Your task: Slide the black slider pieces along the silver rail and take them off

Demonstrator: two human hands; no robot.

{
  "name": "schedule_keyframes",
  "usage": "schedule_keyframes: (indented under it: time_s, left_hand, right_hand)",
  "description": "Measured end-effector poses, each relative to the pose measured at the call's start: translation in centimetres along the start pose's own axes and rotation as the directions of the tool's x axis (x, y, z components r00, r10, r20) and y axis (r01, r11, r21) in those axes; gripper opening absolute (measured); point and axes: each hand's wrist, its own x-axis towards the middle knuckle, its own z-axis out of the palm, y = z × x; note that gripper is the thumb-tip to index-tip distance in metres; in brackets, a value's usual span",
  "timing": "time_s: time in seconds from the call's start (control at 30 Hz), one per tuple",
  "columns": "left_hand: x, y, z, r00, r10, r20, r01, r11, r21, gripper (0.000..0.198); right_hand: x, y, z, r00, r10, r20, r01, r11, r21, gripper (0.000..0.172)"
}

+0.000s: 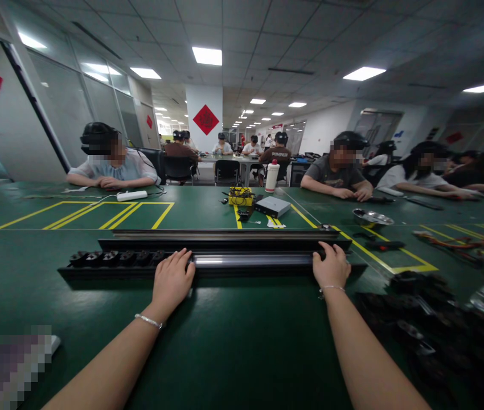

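Green table (pixel 242 341): left hand (pixel 172 279), right hand (pixel 331 269) touch black rail (pixel 246 271); whether gripping, I can't tell.

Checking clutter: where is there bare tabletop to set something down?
Bare table lies between the left forearm and right forearm, this side of the black rails; another patch separates the left forearm from the pixelated object. Dark parts crowd the right corner.
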Motion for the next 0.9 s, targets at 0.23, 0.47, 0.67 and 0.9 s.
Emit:
schedule_keyframes:
  time_s: [0.23, 0.47, 0.67, 0.9]
  left_hand:
    - [-0.1, 0.0, -0.1, 1.0, 0.003, -0.011, -0.003, 1.0, 0.001, 0.045]
    - [0.0, 0.0, 0.0, 1.0, 0.015, -0.017, -0.015, 1.0, -0.005, 0.044]
    - [0.0, -0.1, 0.0, 1.0, 0.012, -0.011, -0.012, 1.0, -0.002, 0.045]
    - [0.0, 0.0, -0.2, 1.0, -0.003, -0.01, 0.003, 1.0, -0.003, 0.044]
  right_hand:
    - [-1.0, -0.5, -0.3, 1.0, 0.0, 0.023, 0.001, 0.998, -0.067, 0.025]
    - [-1.2, -0.5, -0.5, 0.999, 0.031, 0.029, -0.028, 0.994, -0.107, 0.025]
    - [-1.0, -0.3, -0.4, 0.996, 0.089, 0.021, -0.086, 0.992, -0.093, 0.023]
    - [-0.6, 0.4, -0.1, 0.993, 0.122, -0.007, -0.122, 0.991, -0.063, 0.021]
